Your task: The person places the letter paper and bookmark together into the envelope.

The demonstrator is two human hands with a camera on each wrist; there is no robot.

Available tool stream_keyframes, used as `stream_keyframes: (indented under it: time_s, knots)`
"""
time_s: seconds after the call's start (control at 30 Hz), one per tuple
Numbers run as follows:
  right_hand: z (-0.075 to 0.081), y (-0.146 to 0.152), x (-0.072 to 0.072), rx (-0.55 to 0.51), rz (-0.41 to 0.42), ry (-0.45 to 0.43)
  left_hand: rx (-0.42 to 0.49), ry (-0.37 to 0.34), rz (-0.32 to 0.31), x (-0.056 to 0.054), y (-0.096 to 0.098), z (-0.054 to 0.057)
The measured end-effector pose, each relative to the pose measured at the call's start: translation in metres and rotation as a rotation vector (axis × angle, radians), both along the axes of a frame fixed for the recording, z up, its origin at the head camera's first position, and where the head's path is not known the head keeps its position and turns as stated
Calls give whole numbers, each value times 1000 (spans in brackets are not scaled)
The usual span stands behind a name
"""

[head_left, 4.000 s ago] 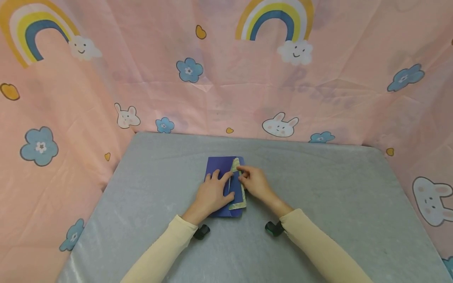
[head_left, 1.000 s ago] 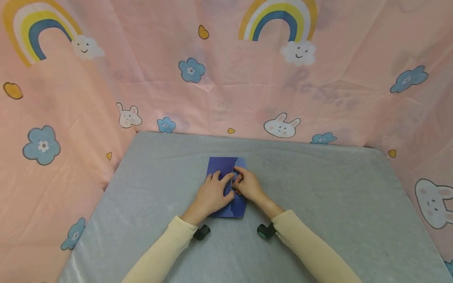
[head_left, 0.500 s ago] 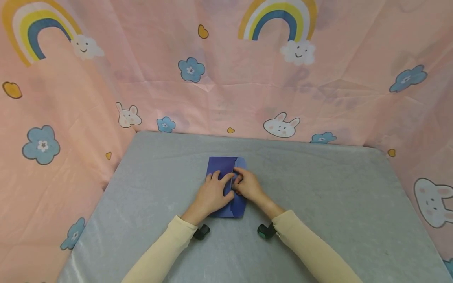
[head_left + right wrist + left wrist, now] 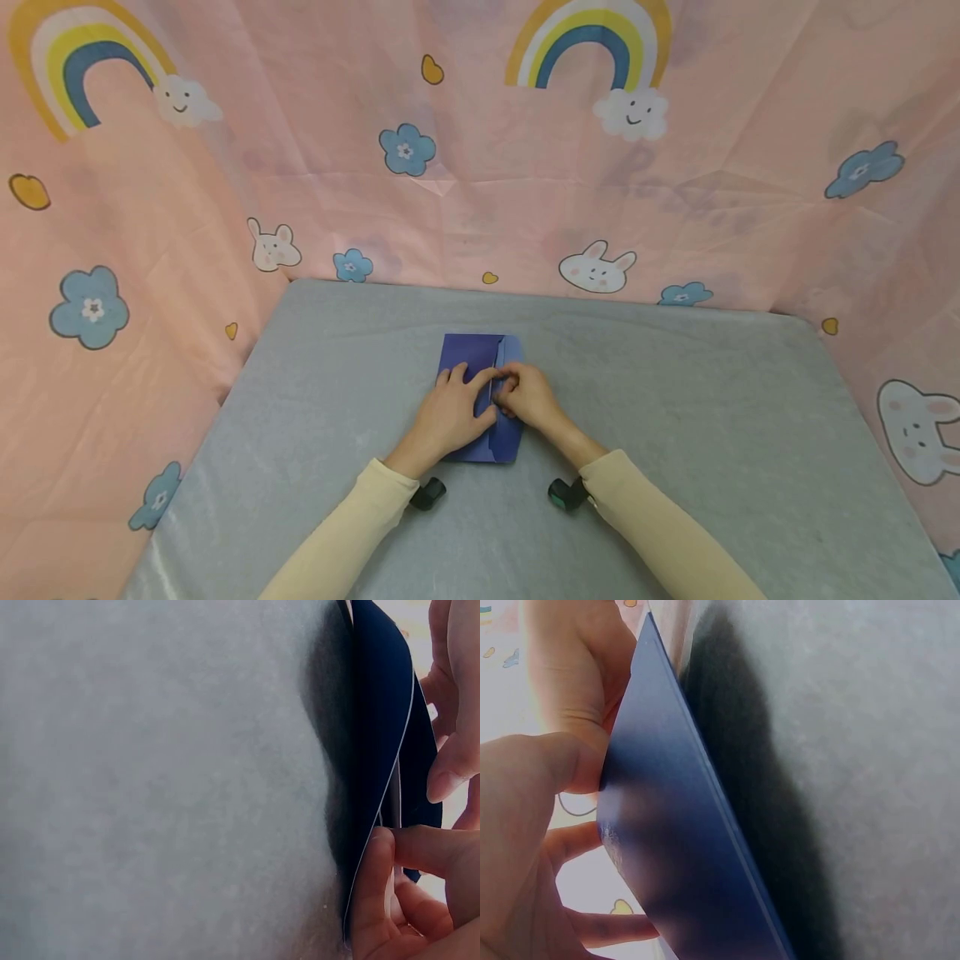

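A dark blue envelope (image 4: 471, 350) lies on the table, its lighter blue flap (image 4: 512, 348) unfolded to the right. My left hand (image 4: 447, 412) rests across the envelope's face with spread fingers. At the mouth beside the flap, my right hand (image 4: 529, 396) pinches with curled thumb and index finger. In the right wrist view, those fingertips sit in the gap between the curved flap (image 4: 379, 697) and the pocket, where thin pale edges show. The left wrist view shows the envelope (image 4: 667, 772) slanting above its shadow, the left thumb along its edge. Anything inside the pocket is hidden.
A grey cloth covers the table (image 4: 675, 400). Behind it and at both sides hangs a pink curtain (image 4: 480, 217) printed with rainbows, rabbits and flowers. Black wrist cameras, such as the right one (image 4: 567, 493), stick out from both wrists near the tabletop.
Four seconds ago, a blue card with a yellowish border lay over the flap side; it is now out of sight. The right hand moved left, and its index finger has just curled in.
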State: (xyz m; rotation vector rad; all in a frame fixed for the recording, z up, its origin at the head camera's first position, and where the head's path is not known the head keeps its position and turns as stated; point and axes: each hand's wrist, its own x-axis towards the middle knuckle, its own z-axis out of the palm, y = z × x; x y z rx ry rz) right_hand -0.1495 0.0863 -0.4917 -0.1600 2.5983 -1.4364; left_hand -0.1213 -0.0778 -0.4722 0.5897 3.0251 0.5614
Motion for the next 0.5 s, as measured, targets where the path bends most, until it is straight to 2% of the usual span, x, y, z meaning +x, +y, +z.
stream_keyframes:
  time_s: [0.5]
  knots:
    - [-1,12,10,-96,91,2,-15,-6,8,0,1,-1]
